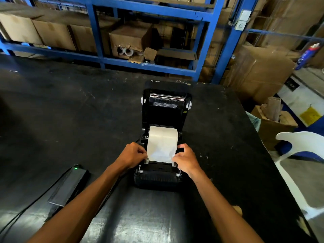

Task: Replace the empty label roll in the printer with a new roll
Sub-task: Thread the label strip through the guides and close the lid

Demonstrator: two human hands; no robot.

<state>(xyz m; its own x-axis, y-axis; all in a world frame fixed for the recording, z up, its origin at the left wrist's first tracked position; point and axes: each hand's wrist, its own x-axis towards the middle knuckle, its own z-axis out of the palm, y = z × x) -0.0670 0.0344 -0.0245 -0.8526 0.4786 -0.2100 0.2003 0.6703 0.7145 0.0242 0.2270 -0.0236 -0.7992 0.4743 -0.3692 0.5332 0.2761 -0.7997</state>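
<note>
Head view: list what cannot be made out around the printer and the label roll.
- Head view: both side edges of the label roll's pulled-out end, covered by the left hand and right hand.
- Head view: the roll's core and holders, hidden inside the printer by the roll itself.
- Head view: the warning label under the open lid, text too small.
- Head view: the fingers' exact hold, turned away from the camera.

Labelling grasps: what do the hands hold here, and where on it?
Both hold the label roll's pulled-out paper end: left hand pinches its left edge, right hand its right edge, just above the printer's front guides. The lid is open.
</note>
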